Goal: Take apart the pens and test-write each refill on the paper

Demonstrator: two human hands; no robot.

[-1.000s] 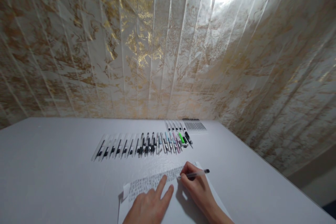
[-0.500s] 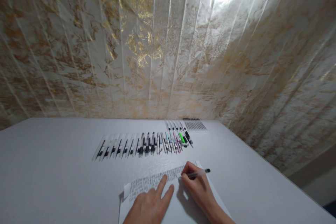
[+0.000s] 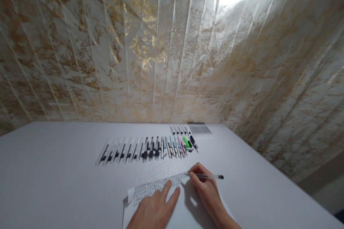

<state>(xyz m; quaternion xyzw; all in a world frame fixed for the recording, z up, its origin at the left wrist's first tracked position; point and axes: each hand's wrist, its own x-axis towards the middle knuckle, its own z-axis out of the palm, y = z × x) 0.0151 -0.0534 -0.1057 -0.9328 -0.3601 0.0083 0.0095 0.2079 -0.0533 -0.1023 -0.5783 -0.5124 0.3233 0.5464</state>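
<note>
At the near side of the white table lies a sheet of paper [image 3: 185, 200], its upper part covered in rows of dark handwriting. My left hand [image 3: 156, 205] rests flat on the sheet with index finger and thumb stretched apart, the index fingertip over the written lines. In my right hand [image 3: 205, 189] a clear pen with a black end [image 3: 211, 176] is pinched between thumb and fingers. Its tip meets the paper near the right end of the writing, and its back end points right. The sheet's upper left corner is curled up.
Beyond the paper, several pens [image 3: 129, 150] lie side by side in a row across the white table [image 3: 59, 179]. A green highlighter [image 3: 186, 142] is near the row's right end. Farther back are more pens and thin refills [image 3: 201, 128]. A gold-patterned curtain [image 3: 150, 61] hangs behind.
My right hand has moved right and slightly up along the paper with the pen, which now lies flatter. My left hand has stayed in place on the sheet.
</note>
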